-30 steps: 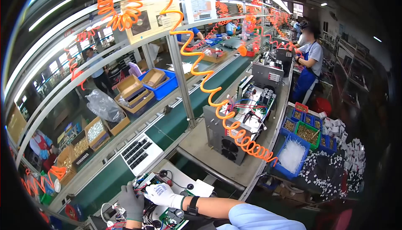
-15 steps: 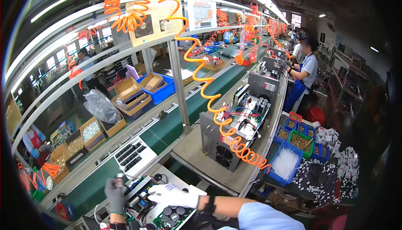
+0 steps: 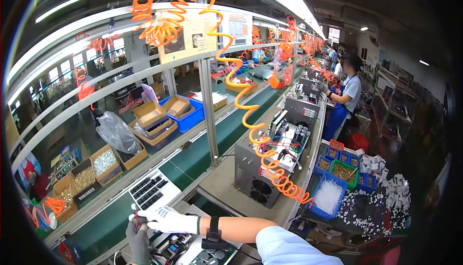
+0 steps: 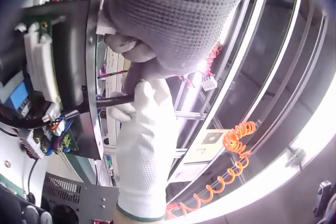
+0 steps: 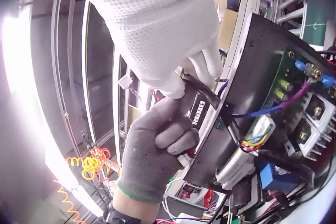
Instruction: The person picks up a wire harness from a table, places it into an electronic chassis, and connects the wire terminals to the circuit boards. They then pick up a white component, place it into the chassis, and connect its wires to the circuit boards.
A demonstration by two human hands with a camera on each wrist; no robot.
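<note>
My left hand [image 3: 138, 241], in a grey glove, curls its fingers round a bundle of wires above the chassis. A white connector [image 4: 209, 82] on thin red and dark wires sticks out past it. My white-gloved right hand [image 3: 166, 219] meets it fingertip to fingertip and pinches a black sleeved cable [image 5: 203, 90]. That cable runs down past the dark metal plate [image 5: 223, 129] to the circuit board [image 5: 286, 85]. Blue components and white heat sinks [image 5: 317, 121] sit around the board. The fingers partly hide the wires.
A white tray of black parts [image 3: 153, 190] lies on the green conveyor [image 3: 190, 161] beyond my hands. Another chassis [image 3: 255, 178] stands ahead, with an orange coiled hose [image 3: 284, 183] hanging across it. Bins of small parts [image 3: 343, 173] are at right. A person [image 3: 345, 98] works farther along.
My left hand has risen off the chassis with the wires. My right hand has moved from over the board to the left hand and now pinches the black cable. The head view has shifted slightly.
</note>
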